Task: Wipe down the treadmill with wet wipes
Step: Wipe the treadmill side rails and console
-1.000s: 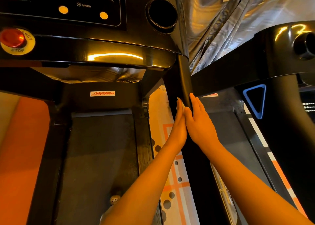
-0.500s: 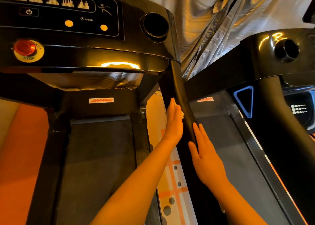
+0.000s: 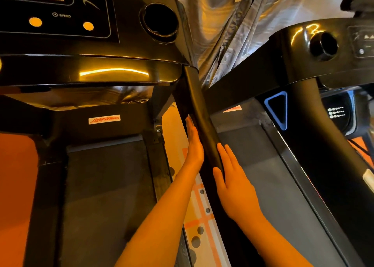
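Hands on the treadmill's (image 3: 91,68) right-hand upright (image 3: 199,109), seen from the head camera. The black upright slopes down from the corner of the glossy console (image 3: 60,34), beside the round cup holder (image 3: 159,20), and passes between the two forearms.

Left hand (image 3: 194,145): seen edge-on, wrist straight, fingers extended and held together, pointing up along the upright; the palm lies flat against its left face. Nothing is gripped.

Right hand (image 3: 232,183): lower on the upright, back of the hand toward the camera, fingers straight and slightly spread, thumb side touching the upright's right face. It too lies flat, with no curl around the post.

Whether a wipe lies beneath either palm cannot be told.

Both forearms rise from the lower edge of the view and converge on the upright. The grey running belt (image 3: 105,196) lies below and left of the left arm. A second treadmill (image 3: 315,52) stands just to the right, its belt (image 3: 279,190) under the right arm. Patterned floor (image 3: 204,216) shows between the machines; shiny draped fabric (image 3: 222,24) hangs behind.
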`<state>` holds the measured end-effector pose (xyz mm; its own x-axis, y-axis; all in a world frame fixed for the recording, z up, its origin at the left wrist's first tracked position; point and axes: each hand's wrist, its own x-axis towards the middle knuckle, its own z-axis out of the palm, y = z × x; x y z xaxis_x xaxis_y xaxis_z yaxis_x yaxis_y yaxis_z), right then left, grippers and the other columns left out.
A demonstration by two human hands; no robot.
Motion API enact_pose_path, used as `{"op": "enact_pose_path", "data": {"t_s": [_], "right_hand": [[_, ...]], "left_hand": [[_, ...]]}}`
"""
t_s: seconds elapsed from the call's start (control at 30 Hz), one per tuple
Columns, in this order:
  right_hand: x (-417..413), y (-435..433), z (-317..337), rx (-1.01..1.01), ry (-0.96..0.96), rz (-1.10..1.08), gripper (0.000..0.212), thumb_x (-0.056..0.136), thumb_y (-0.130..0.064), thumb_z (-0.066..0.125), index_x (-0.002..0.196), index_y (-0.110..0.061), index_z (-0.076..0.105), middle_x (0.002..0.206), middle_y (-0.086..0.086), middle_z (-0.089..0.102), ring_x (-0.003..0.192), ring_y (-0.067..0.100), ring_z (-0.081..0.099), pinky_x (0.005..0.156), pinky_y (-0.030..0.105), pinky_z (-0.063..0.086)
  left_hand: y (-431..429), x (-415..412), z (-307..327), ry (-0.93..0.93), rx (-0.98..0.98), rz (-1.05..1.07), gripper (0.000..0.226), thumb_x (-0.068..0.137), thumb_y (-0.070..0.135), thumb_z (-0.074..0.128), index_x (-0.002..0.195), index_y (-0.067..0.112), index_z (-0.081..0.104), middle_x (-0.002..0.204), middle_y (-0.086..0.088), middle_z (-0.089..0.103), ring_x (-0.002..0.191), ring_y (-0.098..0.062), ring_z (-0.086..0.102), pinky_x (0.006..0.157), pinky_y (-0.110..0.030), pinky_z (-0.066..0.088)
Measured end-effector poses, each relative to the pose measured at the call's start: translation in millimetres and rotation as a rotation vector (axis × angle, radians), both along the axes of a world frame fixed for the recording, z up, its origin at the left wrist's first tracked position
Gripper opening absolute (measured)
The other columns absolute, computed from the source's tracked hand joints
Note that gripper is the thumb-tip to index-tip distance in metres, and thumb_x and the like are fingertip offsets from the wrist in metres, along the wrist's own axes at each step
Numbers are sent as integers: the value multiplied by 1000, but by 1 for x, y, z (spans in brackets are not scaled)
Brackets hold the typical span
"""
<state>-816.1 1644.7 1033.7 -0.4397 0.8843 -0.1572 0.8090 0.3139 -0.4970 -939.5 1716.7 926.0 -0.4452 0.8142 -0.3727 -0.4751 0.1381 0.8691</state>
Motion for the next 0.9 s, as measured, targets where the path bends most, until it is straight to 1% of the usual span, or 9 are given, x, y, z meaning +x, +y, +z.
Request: {"op": "enact_pose_path", "data": {"t_s": [0.07,0.2,0.27,0.37,0.47,0.57,0.7,0.8,0.9], "right_hand": [[0,0,0,2,3,-3,53,102,-40,33,140,-48,-3,161,-17,1,143,8,25,66,-9,27],[1,0,0,0,14,-9,52,102,-39,33,139,-48,-3,161,-16,2,144,8,23,78,-9,22],[1,0,-2,8,26,-2,51,102,-39,32,139,-47,-2,161,-15,2,144,8,22,78,-11,20],[1,1,-3,10,36,8,52,102,-39,32,141,-47,-1,161,-15,3,145,8,21,90,4,20],[2,2,-4,11,36,11,55,103,-38,34,150,-41,6,161,-14,5,145,9,21,91,11,21],[2,3,-6,6,53,11,56,103,-38,35,152,-39,8,162,-13,7,145,11,22,95,14,22],[4,2,-4,1,85,14,57,103,-40,36,153,-38,10,162,-11,10,145,12,23,108,26,30],[5,4,-5,-16,128,14,57,102,-42,37,153,-38,13,162,-11,11,146,14,22,113,37,30],[10,4,-5,-50,188,5,53,103,-37,38,152,-36,18,161,-9,16,146,15,23,114,36,28]], "left_hand": [[1,4,-15,-42,-41,-26,100,61,102,27,148,52,22,158,5,31,143,-21,32,116,-52,29],[-7,24,-60,-111,-72,-67,94,66,99,29,147,52,25,157,8,30,144,-18,32,116,-51,29],[-20,40,-76,-122,-79,-75,92,69,97,28,149,52,22,159,11,25,146,-17,27,117,-50,27],[-47,56,-59,-140,-98,-88,99,67,97,28,152,47,17,160,11,22,147,-17,25,118,-49,26],[-54,62,-42,-271,-97,-40,102,65,96,34,151,41,28,154,6,38,140,-20,38,115,-49,32],[-53,61,-27,-274,-69,-7,99,64,97,40,146,42,38,146,5,48,133,-20,47,112,-48,38],[-57,54,7,-174,29,-43,108,58,100,39,150,44,26,157,9,31,143,-16,32,118,-48,28],[-70,57,43,-60,87,-37,120,52,102,37,153,44,10,162,10,15,148,-12,18,121,-44,19],[-88,70,63,113,172,-46,114,59,99,30,151,43,-6,163,14,-5,149,-6,2,123,-40,11]]}}
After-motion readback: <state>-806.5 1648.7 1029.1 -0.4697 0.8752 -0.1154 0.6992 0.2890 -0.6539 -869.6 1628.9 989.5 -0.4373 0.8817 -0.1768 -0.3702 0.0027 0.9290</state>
